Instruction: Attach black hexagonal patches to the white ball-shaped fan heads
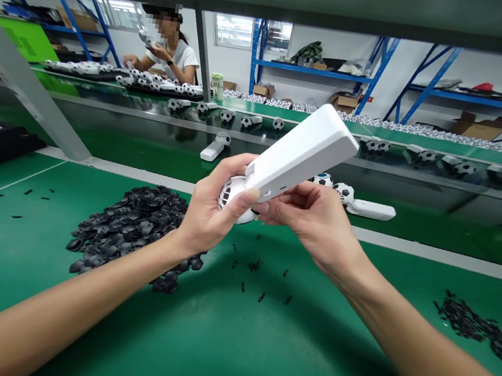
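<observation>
My left hand is wrapped round the lower, round end of a white handheld fan, whose long handle tilts up to the right. Dark slots of the fan head show between my fingers. My right hand is closed in a pinch against the underside, near the joint of head and handle. A small dark bit shows by its fingertips, too hidden to name. Below on the green table lie several small black parts. Left of them is a heap of black curved pieces, partly behind my left forearm.
A conveyor belt crosses behind the table, carrying football-patterned fans. At right lies a pile of thin black parts. A metal post stands left; a shelf edge hangs overhead. A person works across the belt.
</observation>
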Tool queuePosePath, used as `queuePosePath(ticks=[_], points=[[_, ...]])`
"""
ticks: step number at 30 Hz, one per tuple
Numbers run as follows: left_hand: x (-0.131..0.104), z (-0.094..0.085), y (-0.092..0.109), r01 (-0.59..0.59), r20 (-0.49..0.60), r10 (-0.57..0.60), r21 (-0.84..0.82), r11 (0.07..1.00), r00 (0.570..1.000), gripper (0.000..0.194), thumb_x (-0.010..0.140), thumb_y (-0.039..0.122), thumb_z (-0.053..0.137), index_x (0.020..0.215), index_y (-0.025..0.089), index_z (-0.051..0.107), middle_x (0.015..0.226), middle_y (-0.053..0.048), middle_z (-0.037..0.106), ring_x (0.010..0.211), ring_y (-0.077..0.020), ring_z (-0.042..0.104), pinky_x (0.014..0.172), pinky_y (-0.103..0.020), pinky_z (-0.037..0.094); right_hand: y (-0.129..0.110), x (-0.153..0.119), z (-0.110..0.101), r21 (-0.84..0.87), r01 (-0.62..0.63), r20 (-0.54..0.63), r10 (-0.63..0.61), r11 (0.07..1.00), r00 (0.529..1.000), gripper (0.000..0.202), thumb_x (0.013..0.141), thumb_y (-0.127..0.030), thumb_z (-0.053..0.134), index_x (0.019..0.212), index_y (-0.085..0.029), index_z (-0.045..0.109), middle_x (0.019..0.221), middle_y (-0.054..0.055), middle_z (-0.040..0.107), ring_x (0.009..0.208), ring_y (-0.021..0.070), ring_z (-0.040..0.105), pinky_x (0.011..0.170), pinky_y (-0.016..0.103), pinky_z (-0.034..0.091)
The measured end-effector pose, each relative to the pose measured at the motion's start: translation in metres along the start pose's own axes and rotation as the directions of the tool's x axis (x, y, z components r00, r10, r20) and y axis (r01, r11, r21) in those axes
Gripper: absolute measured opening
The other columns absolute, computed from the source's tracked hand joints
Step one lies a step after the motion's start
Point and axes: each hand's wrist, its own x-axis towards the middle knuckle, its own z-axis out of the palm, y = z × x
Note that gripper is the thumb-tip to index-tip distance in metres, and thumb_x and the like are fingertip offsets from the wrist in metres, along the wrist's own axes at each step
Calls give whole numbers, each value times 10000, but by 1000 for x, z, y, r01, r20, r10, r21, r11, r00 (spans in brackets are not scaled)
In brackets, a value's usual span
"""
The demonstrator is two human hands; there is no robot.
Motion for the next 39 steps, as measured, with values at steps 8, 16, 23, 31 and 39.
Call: queuePosePath(ticks=[8,16,23,31,39], points=[[2,-1,12,-40,20,38,90,995,999,402,1050,552,658,1277,225,719,1097,-71,789,912,-211,713,787,-302,558,12,2,-2,4,-48,40,48,999,998,515,510,-403,1107,883,-207,810,834,36,817,773,232,785,674,334,677],[10,-8,26,-17,28,14,134,991,1000,352,956,530,762,1115,218,800,909,-48,794,755,-198,701,624,-280,507,18,2,2,80,-155,144,143,985,979,506,555,-324,1097,944,-223,789,851,22,818,774,230,792,615,303,678],[11,-9,38,8,78,-13,60,998,997,300,945,470,786,1084,207,825,906,-50,789,650,-168,657,530,-274,476,19,-4,-4,16,-152,261,142,988,955,448,759,-462,1002,1096,-251,795,978,39,827,858,222,812,636,280,692],[10,-5,40,75,6,-75,31,997,997,358,952,545,775,1093,221,836,857,-55,772,669,-182,658,539,-276,490,20,-13,7,-80,20,111,-11,997,994,510,725,-538,1003,1044,-246,734,850,28,775,744,243,764,536,322,631],[28,1,5,252,-82,-265,-143,957,961,446,929,643,782,1033,210,765,794,-31,709,572,-134,573,498,-255,460,19,6,8,-159,124,60,-116,979,991,475,850,-548,911,885,-255,539,709,-29,723,627,173,713,589,296,572]])
